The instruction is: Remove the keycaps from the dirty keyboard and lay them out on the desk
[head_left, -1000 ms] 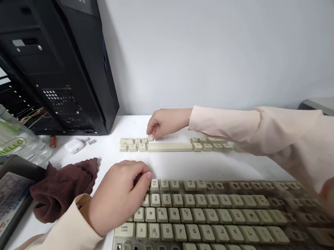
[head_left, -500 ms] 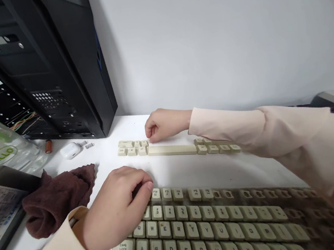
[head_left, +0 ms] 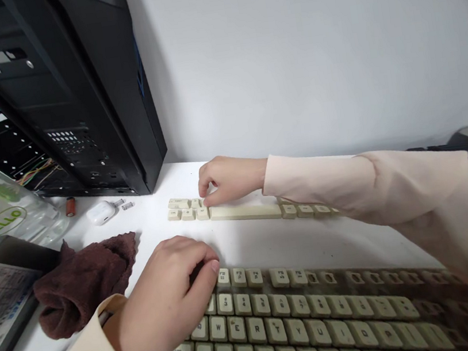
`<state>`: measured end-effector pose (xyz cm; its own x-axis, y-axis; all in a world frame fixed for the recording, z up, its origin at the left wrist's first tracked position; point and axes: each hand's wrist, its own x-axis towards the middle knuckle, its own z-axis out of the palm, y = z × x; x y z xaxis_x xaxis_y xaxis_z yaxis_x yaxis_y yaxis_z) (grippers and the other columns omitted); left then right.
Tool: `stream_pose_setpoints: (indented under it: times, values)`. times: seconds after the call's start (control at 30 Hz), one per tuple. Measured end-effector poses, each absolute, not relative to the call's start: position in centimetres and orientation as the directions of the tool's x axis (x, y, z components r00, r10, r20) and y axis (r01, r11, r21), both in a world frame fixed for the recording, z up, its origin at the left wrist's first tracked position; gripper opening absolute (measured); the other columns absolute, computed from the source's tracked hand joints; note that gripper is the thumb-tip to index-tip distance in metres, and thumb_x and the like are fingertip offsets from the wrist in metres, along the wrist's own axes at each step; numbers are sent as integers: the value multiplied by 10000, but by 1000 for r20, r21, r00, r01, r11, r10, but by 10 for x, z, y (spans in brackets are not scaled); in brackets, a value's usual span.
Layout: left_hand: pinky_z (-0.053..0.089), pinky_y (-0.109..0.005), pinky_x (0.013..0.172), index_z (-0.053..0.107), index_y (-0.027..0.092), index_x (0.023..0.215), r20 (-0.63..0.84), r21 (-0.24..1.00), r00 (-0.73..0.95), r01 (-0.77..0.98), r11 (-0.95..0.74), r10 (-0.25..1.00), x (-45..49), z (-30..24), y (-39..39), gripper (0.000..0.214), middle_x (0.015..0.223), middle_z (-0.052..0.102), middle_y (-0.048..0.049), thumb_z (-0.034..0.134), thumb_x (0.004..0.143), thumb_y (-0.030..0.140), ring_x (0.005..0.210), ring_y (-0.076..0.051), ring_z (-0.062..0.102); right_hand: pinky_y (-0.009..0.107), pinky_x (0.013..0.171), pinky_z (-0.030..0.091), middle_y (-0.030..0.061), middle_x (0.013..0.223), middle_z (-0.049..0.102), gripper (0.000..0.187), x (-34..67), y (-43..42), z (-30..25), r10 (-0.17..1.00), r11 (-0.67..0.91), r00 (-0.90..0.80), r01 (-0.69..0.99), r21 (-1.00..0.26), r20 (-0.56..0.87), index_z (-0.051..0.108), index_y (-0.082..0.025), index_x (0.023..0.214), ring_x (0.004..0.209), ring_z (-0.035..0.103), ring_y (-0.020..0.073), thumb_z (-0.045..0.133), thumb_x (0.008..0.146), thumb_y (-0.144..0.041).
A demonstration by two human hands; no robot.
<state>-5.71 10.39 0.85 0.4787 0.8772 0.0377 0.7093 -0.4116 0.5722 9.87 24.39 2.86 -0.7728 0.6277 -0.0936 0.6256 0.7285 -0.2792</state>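
Observation:
My right hand reaches over to a group of loose cream keycaps lying on the desk. Its thumb and forefinger close at a small keycap in the upper row, which they partly hide. Just below lies the long spacebar keycap, with smaller keycaps on both sides; my right sleeve covers part of the right-hand ones. Curled over the upper left corner of the old cream keyboard is my left hand, its thumb against the forefinger and its other fingers hidden. Bare sockets show along the keyboard's top right and lower left.
A black computer case stands at the back left beside a clear HELLO bottle. Near it lie a battery, a white earbud case and small springs. A brown cloth is left of my left hand, next to a labelled metal box.
My right hand has shifted slightly left and down along the upper row of loose keycaps. My left hand stays on the keyboard corner. The view has moved a little.

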Motion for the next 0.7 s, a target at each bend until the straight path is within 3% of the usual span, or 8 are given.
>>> stream_pose_setpoints:
  times: [0.33,0.7]
  values:
    - [384,-307,747,583,200,758,32,558,488,716,-420,873,-58,9,104,236,743,604,11,384,879,242,757,-155,535,222,630,396,37,836,674,133,98,246,25,633,725,-767,635,-267,-103,717,-165,747,697,549,119,633,715,-262]
    - [392,-312,747,594,202,764,22,546,493,722,-424,870,-57,10,104,249,748,612,-2,376,876,245,761,-166,537,211,622,416,3,773,677,144,107,250,36,677,676,-725,681,-284,-126,709,-174,806,730,585,128,627,696,-220]
